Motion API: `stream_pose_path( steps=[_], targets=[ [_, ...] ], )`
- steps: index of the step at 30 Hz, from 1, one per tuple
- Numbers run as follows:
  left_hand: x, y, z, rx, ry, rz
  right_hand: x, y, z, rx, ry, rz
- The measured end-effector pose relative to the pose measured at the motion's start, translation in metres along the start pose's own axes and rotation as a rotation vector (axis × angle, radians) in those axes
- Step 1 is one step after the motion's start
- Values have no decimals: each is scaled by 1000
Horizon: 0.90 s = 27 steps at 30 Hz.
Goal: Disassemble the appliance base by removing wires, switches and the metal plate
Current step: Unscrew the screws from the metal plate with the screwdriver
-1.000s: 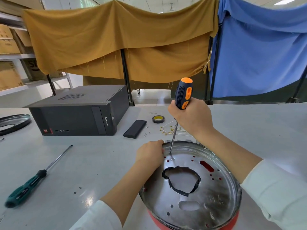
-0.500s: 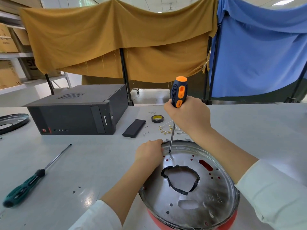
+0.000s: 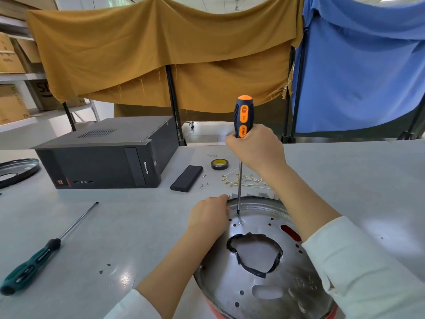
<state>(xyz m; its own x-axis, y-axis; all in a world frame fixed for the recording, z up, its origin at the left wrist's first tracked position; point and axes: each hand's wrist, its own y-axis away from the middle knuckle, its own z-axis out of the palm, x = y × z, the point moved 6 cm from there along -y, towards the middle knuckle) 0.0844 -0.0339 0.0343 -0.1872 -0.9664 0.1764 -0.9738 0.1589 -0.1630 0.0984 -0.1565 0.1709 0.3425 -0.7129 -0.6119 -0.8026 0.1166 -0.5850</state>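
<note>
Head view, nearest the body: the appliance base, red at its lower edge, sits on the pale grey table with its round metal plate facing up, a ragged black-edged opening at its centre. The left hand grips the plate's far-left rim, fingers curled over the edge. The right hand is wrapped around the orange and black screwdriver, held upright, its tip just above a small screw on the plate. Left on the table lies a green-handled screwdriver, apart from the base, with a few dark specks beside it. Farther back are a bundle of wires with brass terminals, loose screws, a black slab, a roll of tape and a black computer case. A second metal ring lies at the far left edge. Behind the table hang a mustard cloth and a blue cloth on black stands; shelves with cardboard boxes stand at left.
</note>
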Motion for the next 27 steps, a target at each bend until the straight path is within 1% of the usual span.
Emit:
stream_pose_path(
  steps=[2, 4, 6, 8, 10, 12, 13, 14, 15, 17, 18, 20, 22, 23, 24, 27],
  targets=[
    [0, 0, 0, -2, -1, 9, 2, -6, 2, -153, -142, -7],
    [1, 0, 0, 0, -3, 19, -2, -11, 5, -310, -228, -42],
    [1, 1, 0, -2, -1, 22, -7, -13, 7, -411, -238, -72],
    [1, 1, 1, -5, 7, 19, -9, -14, 10, -456, -245, -59],
    [0, 1, 1, -4, 14, 12, -9, -12, 12, -442, -150, -63],
    [0, 1, 1, -6, 13, 12, -8, -9, 7, -337, 59, -85],
    [0, 0, 2, -6, 16, 11, -9, -6, 3, -276, 56, -89],
    [0, 0, 2, -5, 20, 9, -10, -3, 1, -233, -46, -67],
    [0, -1, 2, -4, 22, 10, -11, -1, -1, -207, -209, -23],
    [1, -1, 1, 4, 19, 17, -11, 3, -1, -167, -527, 98],
    [2, 0, 1, 5, 16, 20, -10, 6, 1, -143, -646, 163],
    [2, 1, 1, 6, 8, 25, -8, 9, 6, -81, -778, 256],
    [3, 1, 1, 11, 10, 30, -8, 9, 8, -44, -823, 270],
    [3, 1, 1, 12, 9, 32, -9, 7, 11, -75, -860, 261],
    [3, 0, 1, 12, 9, 33, -11, 5, 14, -165, -905, 246],
    [2, 1, 1, 13, 10, 38, -24, 6, 25, -655, -1035, 162]
  ],
)
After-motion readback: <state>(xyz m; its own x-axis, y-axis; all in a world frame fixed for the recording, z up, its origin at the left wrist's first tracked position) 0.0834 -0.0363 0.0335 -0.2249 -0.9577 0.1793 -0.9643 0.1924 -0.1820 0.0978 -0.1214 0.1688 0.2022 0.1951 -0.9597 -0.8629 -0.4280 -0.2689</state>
